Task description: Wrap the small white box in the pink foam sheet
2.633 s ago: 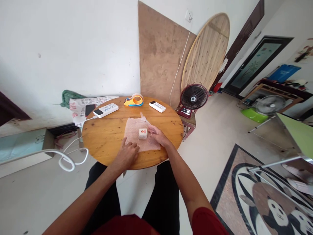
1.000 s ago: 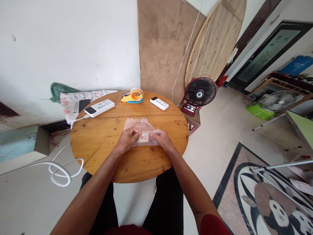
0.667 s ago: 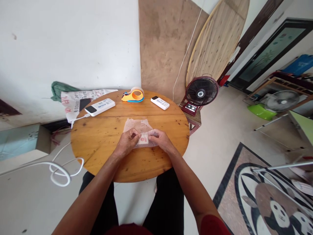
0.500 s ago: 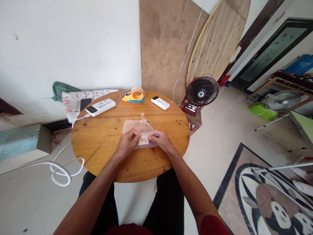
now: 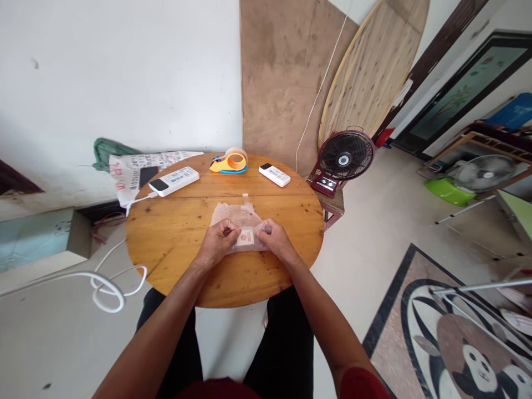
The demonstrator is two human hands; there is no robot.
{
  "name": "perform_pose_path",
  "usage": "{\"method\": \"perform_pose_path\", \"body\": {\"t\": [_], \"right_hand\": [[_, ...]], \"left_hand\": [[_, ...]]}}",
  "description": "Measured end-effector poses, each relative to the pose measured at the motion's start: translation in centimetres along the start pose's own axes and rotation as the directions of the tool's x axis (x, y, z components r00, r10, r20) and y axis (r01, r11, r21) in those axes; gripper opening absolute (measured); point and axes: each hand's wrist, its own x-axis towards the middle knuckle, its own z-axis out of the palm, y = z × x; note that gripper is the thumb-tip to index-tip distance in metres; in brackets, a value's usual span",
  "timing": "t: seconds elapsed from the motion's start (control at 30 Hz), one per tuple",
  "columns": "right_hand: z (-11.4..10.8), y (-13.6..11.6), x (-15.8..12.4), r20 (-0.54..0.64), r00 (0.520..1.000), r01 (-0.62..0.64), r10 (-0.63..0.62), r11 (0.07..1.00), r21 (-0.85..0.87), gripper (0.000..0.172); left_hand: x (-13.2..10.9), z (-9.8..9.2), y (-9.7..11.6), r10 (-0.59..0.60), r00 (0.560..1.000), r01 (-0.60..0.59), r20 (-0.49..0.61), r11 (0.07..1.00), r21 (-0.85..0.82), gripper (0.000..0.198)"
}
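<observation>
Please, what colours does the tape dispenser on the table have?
The tape dispenser is orange, with blue along its lower edge. Best in the head view.

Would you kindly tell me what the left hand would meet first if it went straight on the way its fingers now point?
Beyond the wrap it pinches, the left hand would probably meet the box first, though any gap between them is hard to judge.

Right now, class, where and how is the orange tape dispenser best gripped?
Probably by the rounded right end of the tape dispenser, coming from the right. That end is a broad ring fingers could wrap; the left end narrows. The small white device to its right sits apart, leaving room. Whether the dispenser stands or lies flat is hard to tell.
</observation>
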Motion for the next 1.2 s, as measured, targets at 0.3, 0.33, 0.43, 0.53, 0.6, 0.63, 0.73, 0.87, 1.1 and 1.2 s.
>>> {"method": "perform_pose_path", "body": {"t": [0.3, 0.33, 0.43, 0.53, 0.6, 0.63, 0.73, 0.87, 1.1, 1.2], "right_hand": [[0.3, -0.3, -0.9, -0.067, 0.915, 0.356, -0.398, 0.874, -0.332, 0.037], [0.3, -0.4, -1.0, -0.055, 0.883, 0.418, -0.466, 0.835, -0.358, 0.032], [0.3, -1.1, -1.5, 0.014, 0.810, 0.530, -0.586, 0.723, -0.443, 0.025], [0.5, -1.7, -1.9, 0.104, 0.791, 0.556, -0.603, 0.637, -0.534, 0.023], [0.7, -1.8, -2.1, 0.130, 0.785, 0.556, -0.605, 0.597, -0.579, 0.023], [0.8, -1.8, -2.2, 0.136, 0.782, 0.556, -0.608, 0.582, -0.594, 0.024], [0.9, -1.6, -2.3, 0.151, 0.779, 0.555, -0.609, 0.557, -0.618, 0.025], [1.1, -1.3, -2.4, 0.146, 0.775, 0.554, -0.615, 0.549, -0.626, 0.025], [0.8, -1.9, -2.5, 0.176, 0.766, 0.567, -0.618, 0.521, -0.638, 0.023], [0.3, -2.6, -2.6, 0.223, 0.775, 0.569, -0.592, 0.498, -0.655, 0.022]], "left_hand": [[0.6, 0.1, 0.3, -0.066, 0.996, 0.070, 0.060, 0.995, -0.072, 0.023], [0.6, 0.1, 0.3, -0.075, 0.995, 0.080, 0.062, 0.994, -0.072, 0.023], [0.7, 0.2, 0.6, -0.085, 0.995, 0.089, 0.056, 0.994, -0.067, 0.025], [0.8, 0.2, 0.9, -0.091, 0.995, 0.093, 0.049, 0.995, -0.036, 0.026], [0.7, -0.1, 1.0, -0.087, 0.996, 0.086, 0.035, 0.996, 0.033, 0.027], [0.5, -0.3, 1.1, -0.085, 0.996, 0.083, 0.020, 0.993, 0.089, 0.028], [-0.3, -1.7, 1.4, -0.099, 0.994, 0.107, -0.041, 0.948, 0.301, 0.034], [-1.7, -3.8, 1.6, -0.163, 0.984, 0.180, -0.077, 0.881, 0.437, 0.038], [-2.5, -4.8, 1.7, -0.168, 0.977, 0.215, -0.133, 0.780, 0.588, 0.035], [-2.8, -5.2, 1.9, -0.175, 0.971, 0.234, -0.162, 0.832, 0.503, 0.039]]}}
